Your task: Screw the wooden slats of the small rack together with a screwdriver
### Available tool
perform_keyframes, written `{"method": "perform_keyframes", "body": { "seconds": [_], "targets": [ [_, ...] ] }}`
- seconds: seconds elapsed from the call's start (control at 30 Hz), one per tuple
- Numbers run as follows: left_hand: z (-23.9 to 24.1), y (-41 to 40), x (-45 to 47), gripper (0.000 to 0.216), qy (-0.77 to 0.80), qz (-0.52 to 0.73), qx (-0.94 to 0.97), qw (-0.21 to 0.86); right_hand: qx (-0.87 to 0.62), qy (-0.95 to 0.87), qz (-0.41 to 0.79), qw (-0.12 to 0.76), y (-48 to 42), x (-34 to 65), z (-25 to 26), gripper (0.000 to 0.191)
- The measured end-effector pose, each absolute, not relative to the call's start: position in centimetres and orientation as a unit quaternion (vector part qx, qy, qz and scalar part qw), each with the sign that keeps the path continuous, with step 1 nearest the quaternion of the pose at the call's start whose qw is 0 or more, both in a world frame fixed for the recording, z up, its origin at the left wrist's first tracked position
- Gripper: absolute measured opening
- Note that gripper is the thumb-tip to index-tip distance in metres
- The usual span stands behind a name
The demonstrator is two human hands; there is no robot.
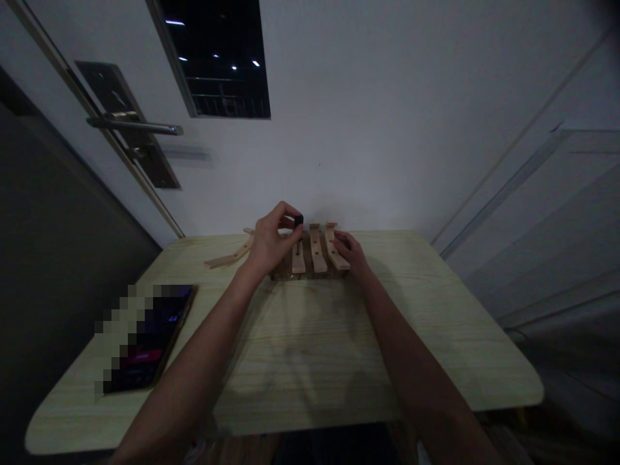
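My left hand pinches the black handle of a small screwdriver between thumb and fingers. Its thin shaft points down onto a pale wooden bent strip. To the right, two similar strips, a middle strip and a right strip, stand side by side with dark holes or screws in them. All three rest on a low, see-through-looking base. My right hand has curled fingers gripping the right strip's edge; its fingertips are partly hidden. Left of my left hand, another bent wooden strip lies on the table.
The pale wood-grain table stands against a white door with a metal handle and a dark window. A phone or tablet, partly pixelated, lies at the left beside my forearm.
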State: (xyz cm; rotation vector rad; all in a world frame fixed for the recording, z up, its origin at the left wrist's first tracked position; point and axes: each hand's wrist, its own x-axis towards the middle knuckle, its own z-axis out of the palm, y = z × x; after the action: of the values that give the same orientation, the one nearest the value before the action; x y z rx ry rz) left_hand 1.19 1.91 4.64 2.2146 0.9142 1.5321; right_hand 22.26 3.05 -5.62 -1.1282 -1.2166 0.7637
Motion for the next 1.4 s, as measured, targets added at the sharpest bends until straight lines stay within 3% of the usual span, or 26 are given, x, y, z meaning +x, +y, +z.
{"method": "perform_keyframes", "body": {
  "seconds": [0.6, 0.87, 1.27, 1.4],
  "targets": [
    [5.5, 1.7, 0.9, 0.013, 0.332, 0.527, 0.761, 0.181, -0.487, -0.532, 0.317, 0.615, 3.2, 22.3, -5.9, 0.045],
    [5.2, 1.9, 1.0, 0.019, 0.347, 0.537, 0.758, 0.130, -0.490, -0.532, 0.307, 0.619, 3.3, 22.3, -5.9, 0.049],
    [5.7, 1.6, 0.4, 0.017, 0.286, 0.471, 0.809, 0.206, -0.501, -0.531, 0.309, 0.609, 3.6, 22.4, -6.2, 0.046],
    [5.8, 1.4, 0.6, 0.012, 0.302, 0.467, 0.811, 0.180, -0.492, -0.525, 0.321, 0.615, 3.5, 22.3, -5.9, 0.047]
  ]
}}
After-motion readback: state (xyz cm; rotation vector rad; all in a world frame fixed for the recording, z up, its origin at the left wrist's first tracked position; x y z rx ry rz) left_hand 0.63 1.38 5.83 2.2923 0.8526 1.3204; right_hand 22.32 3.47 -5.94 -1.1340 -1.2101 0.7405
